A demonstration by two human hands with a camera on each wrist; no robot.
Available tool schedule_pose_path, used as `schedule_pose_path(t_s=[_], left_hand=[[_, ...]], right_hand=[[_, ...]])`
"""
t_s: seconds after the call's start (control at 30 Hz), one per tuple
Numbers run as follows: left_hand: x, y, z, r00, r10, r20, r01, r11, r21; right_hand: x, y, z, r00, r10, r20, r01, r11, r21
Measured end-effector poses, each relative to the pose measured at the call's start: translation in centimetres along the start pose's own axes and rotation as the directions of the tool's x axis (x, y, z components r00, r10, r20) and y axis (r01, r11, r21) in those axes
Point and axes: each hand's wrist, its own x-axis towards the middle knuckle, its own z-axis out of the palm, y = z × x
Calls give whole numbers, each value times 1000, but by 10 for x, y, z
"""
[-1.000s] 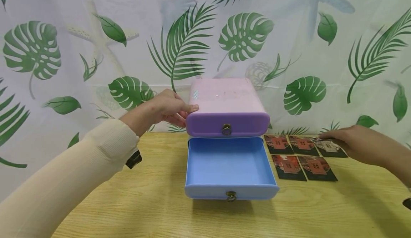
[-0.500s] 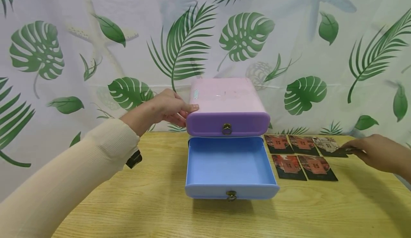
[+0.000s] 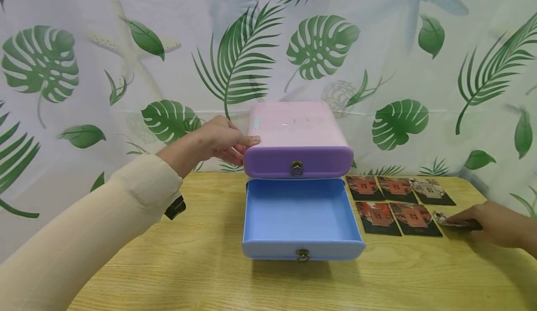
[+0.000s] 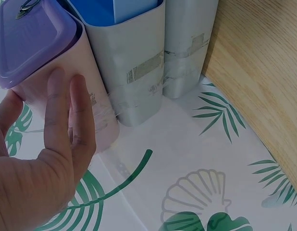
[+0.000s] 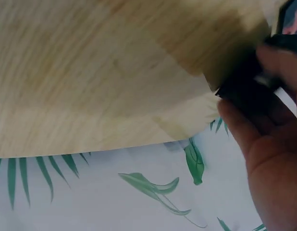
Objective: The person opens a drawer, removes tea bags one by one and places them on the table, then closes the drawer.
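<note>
In the head view, my left hand [image 3: 222, 141] rests on the left side of a pink drawer box [image 3: 298, 122] with a purple front, thumb on its top edge. The left wrist view shows the fingers nearly straight against that side. Below, a blue drawer [image 3: 293, 213] stands pulled out. At the right, my right hand [image 3: 499, 224] pinches a pale-printed dark card [image 3: 450, 221] low over the table, just right of the lower row. In the right wrist view, the right hand [image 5: 273, 159] is seen with a dark, blurred card [image 5: 249, 86].
Several flat cards [image 3: 379, 215] lie in two rows right of the drawers, the upper right one [image 3: 432, 190] paler. The wooden table [image 3: 168, 264] meets a leaf-print cloth [image 3: 268, 36] behind. Ring pulls [image 3: 302, 256] hang on the drawer fronts.
My right hand has moved from the pale card in the upper row toward the front and right, bringing a card beside the lower row. My left hand stays where it was.
</note>
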Motion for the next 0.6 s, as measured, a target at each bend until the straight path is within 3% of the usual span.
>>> schedule_pose_path(t_s=[0.1, 0.23, 0.4, 0.6], left_hand=[[0, 0, 0, 1000, 6, 3, -6, 1000, 7], [-1, 0, 0, 1000, 6, -3, -6, 1000, 2], [-2, -1, 2, 1000, 4, 4, -4, 1000, -6], [-4, 0, 1, 1000, 0, -1, 0, 1000, 8]], right_hand=[[-3, -3, 1, 994, 43, 101, -53, 994, 93], [-2, -5, -3, 987, 54, 152, -76, 987, 142], [-1, -3, 0, 991, 16, 131, -34, 990, 137], [3, -5, 6, 997, -75, 32, 71, 991, 117]])
